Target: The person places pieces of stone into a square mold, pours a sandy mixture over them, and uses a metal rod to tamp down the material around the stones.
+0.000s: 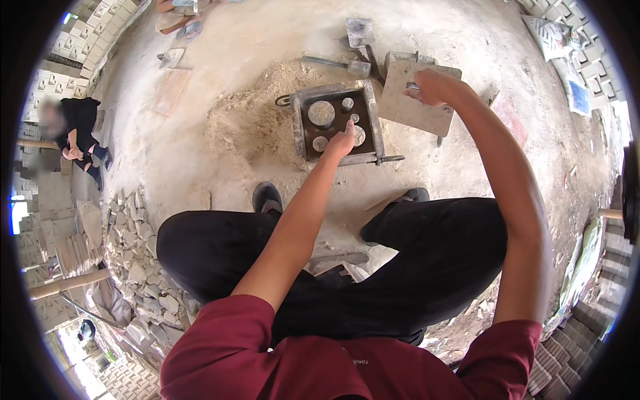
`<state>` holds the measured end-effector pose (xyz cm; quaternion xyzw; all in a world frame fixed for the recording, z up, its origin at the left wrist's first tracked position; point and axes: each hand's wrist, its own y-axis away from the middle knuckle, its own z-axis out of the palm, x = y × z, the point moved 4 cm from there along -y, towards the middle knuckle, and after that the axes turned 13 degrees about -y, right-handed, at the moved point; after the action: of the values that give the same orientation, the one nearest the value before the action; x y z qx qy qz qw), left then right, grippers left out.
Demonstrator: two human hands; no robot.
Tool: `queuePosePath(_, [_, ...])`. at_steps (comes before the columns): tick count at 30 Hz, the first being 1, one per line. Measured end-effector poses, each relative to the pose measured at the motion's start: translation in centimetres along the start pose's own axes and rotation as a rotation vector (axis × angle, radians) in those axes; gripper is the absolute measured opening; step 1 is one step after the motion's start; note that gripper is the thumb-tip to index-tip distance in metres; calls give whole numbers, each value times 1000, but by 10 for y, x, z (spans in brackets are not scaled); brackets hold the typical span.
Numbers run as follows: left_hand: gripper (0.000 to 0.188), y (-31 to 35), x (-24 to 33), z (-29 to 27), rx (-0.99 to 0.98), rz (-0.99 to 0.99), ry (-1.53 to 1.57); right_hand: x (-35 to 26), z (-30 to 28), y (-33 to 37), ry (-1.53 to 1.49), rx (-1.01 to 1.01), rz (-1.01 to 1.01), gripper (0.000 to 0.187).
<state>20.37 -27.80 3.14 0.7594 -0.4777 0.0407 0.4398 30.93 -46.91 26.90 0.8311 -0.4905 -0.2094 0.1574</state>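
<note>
A square mould frame [378,127] stands on the ground ahead of my feet, with several round, dusty discs inside it. The largest disc [321,115] lies at the upper left of its dark floor. My left hand [341,143] reaches into the frame from the near side. Its index finger is stretched out at a small disc [355,119]; its other fingers are partly hidden. My right hand [430,89] is closed over a flat, dusty board [420,119] right of the frame. A small shiny piece [412,85] shows at its fingers, too little to name.
Loose sand [247,117] is heaped left of the frame. Behind it lie a long-handled tool [333,63] and a small flat plate [360,32]. Broken rubble [143,267] covers the ground at left. A person [81,137] sits at far left. Sacks [567,73] rest at far right.
</note>
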Motion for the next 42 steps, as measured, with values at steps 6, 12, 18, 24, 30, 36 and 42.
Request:
queuePosePath(6, [65,21,2,-36,-260,-18,133,4,2,4,24,15,-38,47])
queuePosePath(12, [40,30,-26,-94,806,261,411,7,5,-8,-40,-16,9,47])
queuePosePath(18, [53,26,-21,-57,787,83,511,6,7,-5,-43,-58,25,50])
queuePosePath(24, [78,-14,-22,-43,356,-219,780,7,16,-5,33,-21,-56,50])
queuePosePath(30, [68,-90,-56,-111,287,158,1200,-18,15,-22,29,-57,-82,50])
queuePosePath(36, [78,-48,-20,-91,275,15,888,6,24,-14,-7,-94,-4,48])
queuePosePath(42, [84,37,-30,-36,51,-98,-294,-1,12,-19,70,-1,-86,47])
